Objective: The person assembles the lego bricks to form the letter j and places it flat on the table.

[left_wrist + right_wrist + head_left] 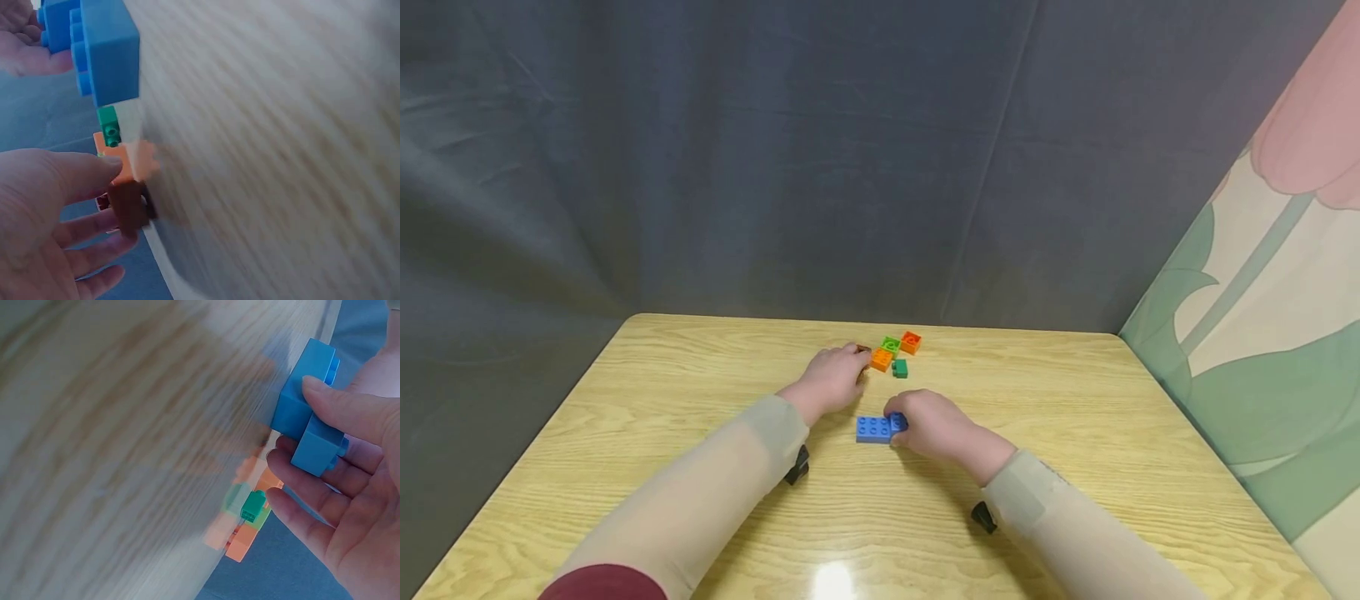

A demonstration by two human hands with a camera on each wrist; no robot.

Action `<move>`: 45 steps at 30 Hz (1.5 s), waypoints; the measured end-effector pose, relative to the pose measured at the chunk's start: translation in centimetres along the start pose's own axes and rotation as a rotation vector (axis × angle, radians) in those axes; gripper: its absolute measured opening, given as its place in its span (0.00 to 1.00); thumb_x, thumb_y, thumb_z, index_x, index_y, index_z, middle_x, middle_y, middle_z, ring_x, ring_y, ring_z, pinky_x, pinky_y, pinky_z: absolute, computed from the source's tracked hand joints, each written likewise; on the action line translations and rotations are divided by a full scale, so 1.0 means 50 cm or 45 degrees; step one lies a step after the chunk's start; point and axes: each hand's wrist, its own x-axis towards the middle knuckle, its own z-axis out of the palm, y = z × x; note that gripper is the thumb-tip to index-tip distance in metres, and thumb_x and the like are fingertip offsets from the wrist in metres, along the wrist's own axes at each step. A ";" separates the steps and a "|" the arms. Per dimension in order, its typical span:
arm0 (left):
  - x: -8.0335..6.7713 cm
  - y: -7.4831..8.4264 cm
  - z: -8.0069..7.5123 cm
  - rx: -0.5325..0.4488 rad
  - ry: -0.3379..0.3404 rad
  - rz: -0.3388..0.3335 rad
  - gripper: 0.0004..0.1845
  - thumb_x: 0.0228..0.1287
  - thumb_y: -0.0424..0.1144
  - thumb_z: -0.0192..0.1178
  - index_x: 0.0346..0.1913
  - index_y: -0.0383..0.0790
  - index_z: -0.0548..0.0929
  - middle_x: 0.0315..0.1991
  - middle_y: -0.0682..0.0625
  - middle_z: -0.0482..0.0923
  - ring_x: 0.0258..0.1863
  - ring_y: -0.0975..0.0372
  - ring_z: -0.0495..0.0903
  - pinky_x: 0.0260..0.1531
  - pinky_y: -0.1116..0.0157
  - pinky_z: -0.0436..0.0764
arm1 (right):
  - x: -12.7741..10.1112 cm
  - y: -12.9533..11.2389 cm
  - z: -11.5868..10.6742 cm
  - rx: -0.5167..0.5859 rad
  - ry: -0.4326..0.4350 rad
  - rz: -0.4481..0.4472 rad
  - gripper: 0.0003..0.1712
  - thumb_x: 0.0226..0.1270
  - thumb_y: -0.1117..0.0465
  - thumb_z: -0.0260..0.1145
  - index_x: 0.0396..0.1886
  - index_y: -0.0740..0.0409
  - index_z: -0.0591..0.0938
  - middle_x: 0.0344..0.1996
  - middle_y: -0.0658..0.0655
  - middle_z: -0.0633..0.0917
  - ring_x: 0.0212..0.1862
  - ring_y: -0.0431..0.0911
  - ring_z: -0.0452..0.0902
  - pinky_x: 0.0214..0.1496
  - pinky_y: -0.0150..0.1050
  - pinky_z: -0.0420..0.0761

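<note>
Wood-grain tabletop (1037,392), left hand (831,379) farther out than right hand (936,425).
The right hand pinches two blue bricks (872,428) at its left; the left thumb and fingers bracket a brown brick (129,209), whether pinching it I cannot tell. Near it sit an orange brick (882,359) and a small green brick (901,369).

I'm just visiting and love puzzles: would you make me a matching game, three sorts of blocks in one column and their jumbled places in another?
Blocks
1. Pair of blue studded plastic blocks
2. Brown plastic block
3. Light-green square plastic block

Places
A. Between two orange plastic blocks
B. In the right hand
C. At the left hand

Pairs: 1-B, 2-C, 3-A
</note>
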 end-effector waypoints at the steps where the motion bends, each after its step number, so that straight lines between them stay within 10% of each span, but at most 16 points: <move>1: 0.000 0.002 -0.002 -0.009 -0.005 0.002 0.13 0.61 0.42 0.54 0.48 0.45 0.75 0.39 0.51 0.72 0.37 0.57 0.73 0.40 0.56 0.70 | 0.000 0.000 0.000 0.001 0.002 0.003 0.20 0.48 0.57 0.72 0.44 0.53 0.81 0.39 0.47 0.80 0.37 0.38 0.72 0.43 0.38 0.72; 17: -0.039 -0.008 -0.027 0.037 -0.208 -0.020 0.03 0.55 0.33 0.58 0.28 0.45 0.79 0.28 0.53 0.75 0.29 0.61 0.73 0.33 0.62 0.72 | 0.000 0.005 0.002 0.006 0.002 0.009 0.20 0.48 0.56 0.72 0.44 0.52 0.81 0.40 0.48 0.80 0.37 0.38 0.72 0.42 0.38 0.72; 25: -0.055 -0.001 -0.033 -0.249 -0.172 -0.012 0.18 0.59 0.43 0.59 0.51 0.40 0.77 0.42 0.49 0.71 0.38 0.59 0.72 0.39 0.62 0.71 | 0.001 0.008 0.000 -0.011 0.002 -0.009 0.19 0.47 0.55 0.72 0.42 0.52 0.81 0.38 0.47 0.80 0.34 0.38 0.71 0.41 0.37 0.72; 45: -0.113 0.007 -0.029 -1.050 -0.119 -0.040 0.16 0.55 0.34 0.62 0.46 0.45 0.73 0.44 0.57 0.72 0.44 0.62 0.73 0.41 0.63 0.73 | 0.000 0.006 -0.001 0.021 0.004 -0.005 0.19 0.47 0.55 0.72 0.42 0.52 0.82 0.37 0.46 0.80 0.34 0.38 0.71 0.40 0.38 0.72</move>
